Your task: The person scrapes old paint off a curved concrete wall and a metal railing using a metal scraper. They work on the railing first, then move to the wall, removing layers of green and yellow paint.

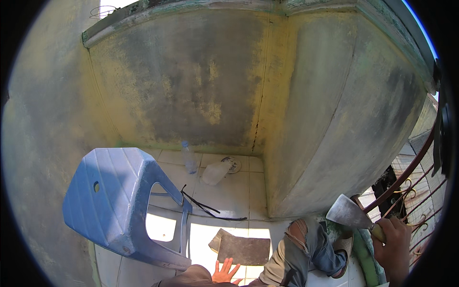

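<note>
My right hand (394, 239) is closed round the handle of a putty knife (351, 213), at the right beside the rusty railing. Its wide metal blade points up and left, toward the lower edge of the wall. My left hand (225, 272) lies low in the middle with fingers spread, holding nothing. Just beyond its fingertips are dark, flat rectangular pieces (244, 249), one partly over another, on the sunlit tiles. Whether the fingertips touch them I cannot tell.
A blue plastic stool (110, 201) stands at the left. Behind it are a clear bottle (189, 158), a whitish plastic bag (216, 173), a small round dish (232, 165) and black straps (205, 208). Stained walls (191, 81) enclose the tiled floor. A metal railing (406, 186) runs along the right.
</note>
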The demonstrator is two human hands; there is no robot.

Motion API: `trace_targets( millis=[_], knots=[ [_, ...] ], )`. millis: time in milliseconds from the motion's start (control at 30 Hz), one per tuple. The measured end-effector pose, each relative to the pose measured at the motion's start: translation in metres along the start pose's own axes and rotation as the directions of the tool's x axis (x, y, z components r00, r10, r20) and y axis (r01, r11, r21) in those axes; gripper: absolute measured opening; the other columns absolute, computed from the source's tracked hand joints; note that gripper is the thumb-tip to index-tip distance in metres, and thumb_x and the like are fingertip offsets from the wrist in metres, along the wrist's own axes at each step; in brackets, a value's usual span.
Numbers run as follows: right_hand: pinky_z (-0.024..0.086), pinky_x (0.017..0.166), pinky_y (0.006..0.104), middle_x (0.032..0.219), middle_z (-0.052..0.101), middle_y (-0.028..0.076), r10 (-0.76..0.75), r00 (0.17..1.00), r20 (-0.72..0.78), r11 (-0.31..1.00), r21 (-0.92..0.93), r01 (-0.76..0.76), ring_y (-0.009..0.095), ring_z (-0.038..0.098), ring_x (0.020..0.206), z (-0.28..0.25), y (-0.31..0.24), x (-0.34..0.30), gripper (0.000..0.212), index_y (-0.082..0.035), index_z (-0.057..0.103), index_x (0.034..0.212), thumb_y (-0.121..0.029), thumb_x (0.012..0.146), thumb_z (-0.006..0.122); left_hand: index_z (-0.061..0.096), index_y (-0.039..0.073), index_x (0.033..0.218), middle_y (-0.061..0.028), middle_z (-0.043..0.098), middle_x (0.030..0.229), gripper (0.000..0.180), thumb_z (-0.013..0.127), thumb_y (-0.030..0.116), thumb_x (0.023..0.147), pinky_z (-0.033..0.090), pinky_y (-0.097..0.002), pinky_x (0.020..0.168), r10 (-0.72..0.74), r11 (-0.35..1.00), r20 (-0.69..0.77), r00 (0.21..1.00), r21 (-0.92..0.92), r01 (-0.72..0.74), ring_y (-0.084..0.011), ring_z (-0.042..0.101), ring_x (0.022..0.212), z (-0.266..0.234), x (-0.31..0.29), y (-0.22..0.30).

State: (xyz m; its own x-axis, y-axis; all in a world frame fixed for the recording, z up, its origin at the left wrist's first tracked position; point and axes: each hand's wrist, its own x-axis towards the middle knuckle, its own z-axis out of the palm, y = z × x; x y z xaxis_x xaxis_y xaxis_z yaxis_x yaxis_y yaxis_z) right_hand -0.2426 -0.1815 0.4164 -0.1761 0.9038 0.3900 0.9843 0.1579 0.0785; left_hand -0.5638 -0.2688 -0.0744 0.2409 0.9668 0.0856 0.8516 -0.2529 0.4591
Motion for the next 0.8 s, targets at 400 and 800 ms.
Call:
trace_targets(
  millis=[400,800],
  knots=[
    [0.044,0.059,0.0460,0.073,0.060,0.016,0.016,0.999,-0.036,0.998,0.067,-0.014,0.038,0.061,0.068,0.038,0.082,0.055,0.016,-0.003,0.057,0.083,-0.004,0.069,0.066,0.031,0.018,0.152,-0.0279,0.020,0.155,0.075,0.046,0.059,0.091,0.008,-0.0697,0.110,0.068,0.998,0.087,0.994,-0.014,-0.067,-0.0421,0.019,0.145,-0.003,-0.005,0.003],
    [0.051,0.060,0.0377,0.068,0.064,0.014,0.341,0.912,0.229,0.937,-0.005,-0.349,0.028,0.064,0.061,0.122,0.274,-0.022,0.020,-0.003,0.066,0.088,-0.019,0.079,0.072,0.032,0.007,0.149,-0.0304,0.010,0.157,0.082,0.056,0.048,0.083,-0.004,-0.0662,0.112,0.062,0.975,0.209,0.976,0.195,-0.103,-0.0476,0.005,0.146,0.013,0.010,-0.009]
  ],
)
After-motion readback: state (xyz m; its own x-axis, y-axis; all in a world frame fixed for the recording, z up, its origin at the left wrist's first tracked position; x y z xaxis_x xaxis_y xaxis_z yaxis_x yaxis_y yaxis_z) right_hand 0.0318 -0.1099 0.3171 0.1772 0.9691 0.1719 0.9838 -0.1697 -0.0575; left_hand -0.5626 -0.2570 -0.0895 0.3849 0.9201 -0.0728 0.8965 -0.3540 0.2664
